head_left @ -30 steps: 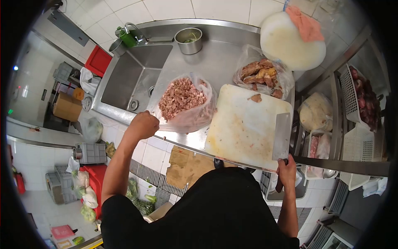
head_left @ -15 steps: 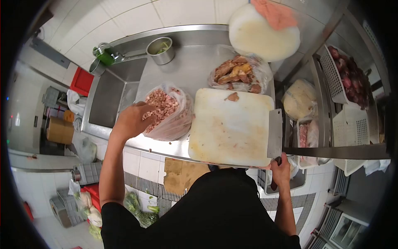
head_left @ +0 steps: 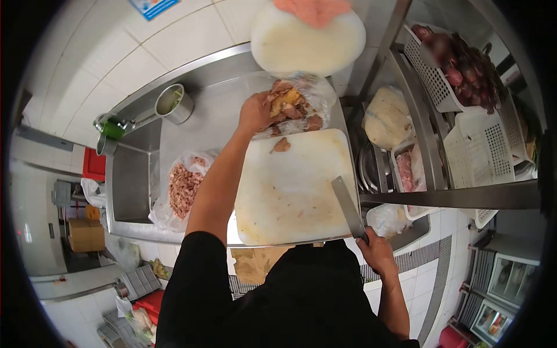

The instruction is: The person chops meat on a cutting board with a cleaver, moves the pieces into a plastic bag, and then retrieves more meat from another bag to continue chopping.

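My left hand (head_left: 255,113) reaches across to the far side, its fingers closed on the edge of a brown piece of meat (head_left: 287,104) in an open clear plastic bag (head_left: 322,101). Part of those fingers is hidden by the meat. In my right hand (head_left: 377,252) is the handle of a cleaver (head_left: 347,206), its blade tilted over the right side of the white cutting board (head_left: 296,191). One small meat scrap (head_left: 281,145) lies near the board's far edge. Left of my forearm, a plastic bag holds chopped meat (head_left: 184,185).
A metal pot (head_left: 174,104) stands by the sink (head_left: 136,185) at the left. Against the wall leans a round white board (head_left: 307,40) with an orange cloth (head_left: 313,10). To the right, a metal rack (head_left: 452,199) carries a basket of red onions (head_left: 464,72).
My left hand has gone from the chopped-meat bag to the large meat pieces. The cleaver has moved from the board's right edge to an angled position over it. The camera view has shifted.
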A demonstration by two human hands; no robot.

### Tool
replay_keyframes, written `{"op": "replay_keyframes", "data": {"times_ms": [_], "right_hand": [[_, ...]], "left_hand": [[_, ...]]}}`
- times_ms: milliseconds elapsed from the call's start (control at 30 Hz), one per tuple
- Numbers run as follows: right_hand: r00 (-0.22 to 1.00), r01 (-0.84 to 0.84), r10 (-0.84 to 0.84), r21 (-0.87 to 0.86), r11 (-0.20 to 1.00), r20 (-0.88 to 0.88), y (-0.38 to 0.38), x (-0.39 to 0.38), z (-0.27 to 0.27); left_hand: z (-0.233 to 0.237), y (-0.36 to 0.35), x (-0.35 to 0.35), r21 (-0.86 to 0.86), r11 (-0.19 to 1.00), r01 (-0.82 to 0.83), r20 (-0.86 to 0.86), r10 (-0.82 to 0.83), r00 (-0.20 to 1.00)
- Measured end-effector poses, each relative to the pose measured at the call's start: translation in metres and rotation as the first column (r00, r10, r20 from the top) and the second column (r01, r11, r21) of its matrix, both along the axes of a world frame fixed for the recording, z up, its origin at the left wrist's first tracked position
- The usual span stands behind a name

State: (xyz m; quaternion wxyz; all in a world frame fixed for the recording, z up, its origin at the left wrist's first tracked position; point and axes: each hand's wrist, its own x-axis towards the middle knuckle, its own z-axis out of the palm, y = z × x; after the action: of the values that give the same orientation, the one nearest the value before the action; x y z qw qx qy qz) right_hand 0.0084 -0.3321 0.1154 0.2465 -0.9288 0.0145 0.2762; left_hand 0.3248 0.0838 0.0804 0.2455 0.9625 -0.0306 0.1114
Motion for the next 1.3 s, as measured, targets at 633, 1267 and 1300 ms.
{"op": "replay_keyframes", "data": {"times_ms": [633,1267,1300], "right_hand": [[0.992,-0.123,0.123,0.012,0.992,-0.039,-0.029,0.043,0.01],[0.983,-0.172,0.169,0.052,0.984,0.071,-0.023,0.038,-0.003],[0.982,-0.176,0.17,0.064,0.982,0.083,-0.023,0.039,-0.003]], "left_hand": [[-0.025,0.015,0.051,0.394,0.895,-0.207,-0.204,0.305,0.93],[0.03,0.006,0.018,0.128,0.985,-0.116,0.346,0.065,0.936],[0.039,0.001,0.014,0.154,0.979,-0.132,0.388,0.063,0.92]]}}
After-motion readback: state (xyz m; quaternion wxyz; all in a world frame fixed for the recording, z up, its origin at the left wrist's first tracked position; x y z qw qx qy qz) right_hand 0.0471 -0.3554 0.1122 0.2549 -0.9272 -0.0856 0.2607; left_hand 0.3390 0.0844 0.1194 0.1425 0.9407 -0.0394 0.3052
